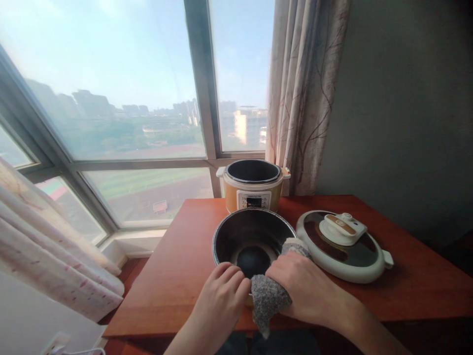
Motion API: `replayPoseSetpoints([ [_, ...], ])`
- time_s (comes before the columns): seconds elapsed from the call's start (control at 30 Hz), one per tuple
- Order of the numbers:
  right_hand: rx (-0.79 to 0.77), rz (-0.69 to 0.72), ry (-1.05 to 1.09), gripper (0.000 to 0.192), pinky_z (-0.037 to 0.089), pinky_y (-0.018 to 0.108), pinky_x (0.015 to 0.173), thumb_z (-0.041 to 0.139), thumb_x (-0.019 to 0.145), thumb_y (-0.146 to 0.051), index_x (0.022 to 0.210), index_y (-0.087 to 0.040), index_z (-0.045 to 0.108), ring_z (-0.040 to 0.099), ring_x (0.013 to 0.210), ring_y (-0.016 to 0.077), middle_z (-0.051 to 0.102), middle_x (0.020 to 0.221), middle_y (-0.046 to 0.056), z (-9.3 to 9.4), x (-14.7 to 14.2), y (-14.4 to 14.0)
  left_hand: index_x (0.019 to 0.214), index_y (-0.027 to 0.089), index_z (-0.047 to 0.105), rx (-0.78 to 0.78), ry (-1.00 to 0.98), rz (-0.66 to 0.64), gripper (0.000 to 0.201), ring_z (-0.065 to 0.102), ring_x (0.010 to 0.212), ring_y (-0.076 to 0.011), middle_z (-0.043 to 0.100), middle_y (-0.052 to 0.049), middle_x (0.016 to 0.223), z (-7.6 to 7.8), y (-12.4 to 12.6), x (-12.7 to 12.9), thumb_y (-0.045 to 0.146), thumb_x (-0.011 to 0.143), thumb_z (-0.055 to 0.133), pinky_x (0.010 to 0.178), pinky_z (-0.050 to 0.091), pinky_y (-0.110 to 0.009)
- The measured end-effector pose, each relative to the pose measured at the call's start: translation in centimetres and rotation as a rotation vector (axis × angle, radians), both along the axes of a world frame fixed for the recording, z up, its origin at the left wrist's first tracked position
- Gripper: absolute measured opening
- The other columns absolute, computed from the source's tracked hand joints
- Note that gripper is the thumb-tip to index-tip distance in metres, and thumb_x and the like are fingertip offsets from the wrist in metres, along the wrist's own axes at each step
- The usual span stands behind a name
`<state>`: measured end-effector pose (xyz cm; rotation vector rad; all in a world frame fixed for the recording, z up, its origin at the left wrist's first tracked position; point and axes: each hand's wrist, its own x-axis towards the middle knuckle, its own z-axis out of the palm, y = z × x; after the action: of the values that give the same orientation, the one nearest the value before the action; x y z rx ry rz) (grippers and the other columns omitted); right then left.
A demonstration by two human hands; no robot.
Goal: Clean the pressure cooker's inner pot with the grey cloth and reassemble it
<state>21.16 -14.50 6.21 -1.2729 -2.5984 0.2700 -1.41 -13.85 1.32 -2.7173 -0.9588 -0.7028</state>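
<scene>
A dark inner pot with a pale metal rim stands near the front of the table. My left hand is closed over the near rim, fingers curled to the inside. A grey cloth is bunched in my right hand, which presses at the pot's near right rim; one end of the cloth hangs toward the table's front edge, another shows above the knuckles. Behind the pot sits the yellow-and-white electric pressure cooker, lidless, its control panel facing me.
The cooker's lid, white-rimmed with a handle on top, lies on the right of the red-brown table. Beyond the table are large windows and a patterned curtain. A second curtain hangs at the left.
</scene>
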Motion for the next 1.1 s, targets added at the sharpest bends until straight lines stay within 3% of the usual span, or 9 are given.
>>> replayPoseSetpoints([
  [0.1, -0.008, 0.025, 0.011, 0.014, 0.030, 0.031, 0.072, 0.067, 0.082, -0.033, 0.078, -0.020, 0.061, 0.060, 0.079, 0.0176, 0.069, 0.082, 0.001, 0.4, 0.2, 0.1, 0.081, 0.020, 0.057, -0.018, 0.035, -0.087, 0.017, 0.060, 0.076, -0.0194, 0.065, -0.002, 0.078, 0.4, 1.1, -0.9, 0.004, 0.083, 0.050, 0.079, 0.049, -0.036],
  [0.23, -0.034, 0.050, 0.012, 0.016, 0.031, 0.030, 0.070, 0.067, 0.083, -0.035, 0.077, -0.021, 0.063, 0.061, 0.077, 0.0169, 0.069, 0.079, 0.000, 1.3, 0.6, 0.3, 0.084, 0.023, 0.063, -0.112, -0.023, -0.199, 0.025, 0.063, 0.087, -0.0171, 0.068, -0.001, 0.081, 1.4, 3.1, -2.5, 0.006, 0.085, 0.045, 0.100, 0.042, -0.037],
  [0.33, -0.049, 0.060, 0.032, 0.015, 0.033, 0.029, 0.071, 0.067, 0.083, -0.036, 0.081, -0.021, 0.066, 0.061, 0.079, 0.0173, 0.070, 0.081, 0.001, 1.8, 1.1, 0.4, 0.082, 0.025, 0.068, -0.125, -0.055, -0.177, 0.032, 0.063, 0.099, -0.0169, 0.071, 0.000, 0.082, 2.0, 5.0, -4.4, 0.005, 0.087, 0.042, 0.108, 0.035, -0.038],
  [0.47, -0.066, 0.094, 0.054, 0.012, 0.034, 0.028, 0.074, 0.066, 0.083, -0.034, 0.084, -0.022, 0.067, 0.061, 0.081, 0.0173, 0.070, 0.083, 0.001, 1.8, 1.5, 0.6, 0.078, 0.025, 0.069, -0.139, -0.055, -0.160, 0.032, 0.060, 0.117, -0.0193, 0.073, 0.000, 0.082, 2.3, 8.1, -6.5, 0.005, 0.088, 0.045, 0.103, 0.039, -0.037],
  [0.63, -0.049, 0.081, 0.069, 0.012, 0.034, 0.029, 0.076, 0.066, 0.082, -0.032, 0.086, -0.021, 0.066, 0.061, 0.084, 0.0187, 0.070, 0.086, 0.002, 1.4, 1.4, 0.6, 0.073, 0.023, 0.067, -0.148, -0.064, -0.159, 0.033, 0.059, 0.122, -0.0198, 0.076, -0.001, 0.093, 1.9, 10.4, -6.6, 0.005, 0.088, 0.045, 0.102, 0.040, -0.037],
  [0.73, -0.036, 0.045, 0.060, 0.012, 0.034, 0.030, 0.076, 0.068, 0.079, -0.030, 0.087, -0.021, 0.066, 0.061, 0.084, 0.0192, 0.070, 0.087, 0.002, 1.2, 1.3, 0.4, 0.086, 0.023, 0.069, -0.080, -0.032, -0.098, 0.033, 0.055, 0.127, -0.0221, 0.074, -0.002, 0.108, 1.8, 9.5, -6.6, 0.003, 0.087, 0.044, 0.106, 0.038, -0.041],
  [0.83, -0.028, 0.031, 0.022, 0.012, 0.032, 0.030, 0.074, 0.068, 0.075, -0.027, 0.083, -0.021, 0.064, 0.061, 0.082, 0.0190, 0.069, 0.085, 0.002, 1.1, 1.0, 0.3, 0.106, 0.024, 0.068, 0.024, -0.012, -0.006, 0.042, 0.050, 0.131, -0.0256, 0.070, -0.003, 0.122, 1.8, 6.8, -6.6, 0.000, 0.083, 0.043, 0.113, 0.029, -0.048],
  [0.97, -0.014, 0.047, -0.035, 0.012, 0.031, 0.032, 0.072, 0.066, 0.075, -0.029, 0.080, -0.020, 0.062, 0.061, 0.081, 0.0197, 0.069, 0.085, 0.003, 1.2, 0.0, 0.2, 0.113, 0.023, 0.065, 0.048, -0.046, -0.032, 0.040, 0.055, 0.123, -0.0236, 0.073, -0.003, 0.110, 1.2, 2.2, -4.6, 0.005, 0.085, 0.045, 0.118, 0.022, -0.047],
  [1.1, -0.002, 0.081, -0.078, 0.015, 0.031, 0.032, 0.066, 0.063, 0.078, -0.034, 0.081, -0.019, 0.062, 0.061, 0.077, 0.0203, 0.069, 0.084, 0.004, 1.1, -1.5, 0.0, 0.112, 0.018, 0.064, 0.040, -0.051, -0.034, 0.033, 0.062, 0.109, -0.0232, 0.072, -0.007, 0.103, -0.2, -0.4, -1.4, 0.009, 0.086, 0.046, 0.111, 0.036, -0.044],
])
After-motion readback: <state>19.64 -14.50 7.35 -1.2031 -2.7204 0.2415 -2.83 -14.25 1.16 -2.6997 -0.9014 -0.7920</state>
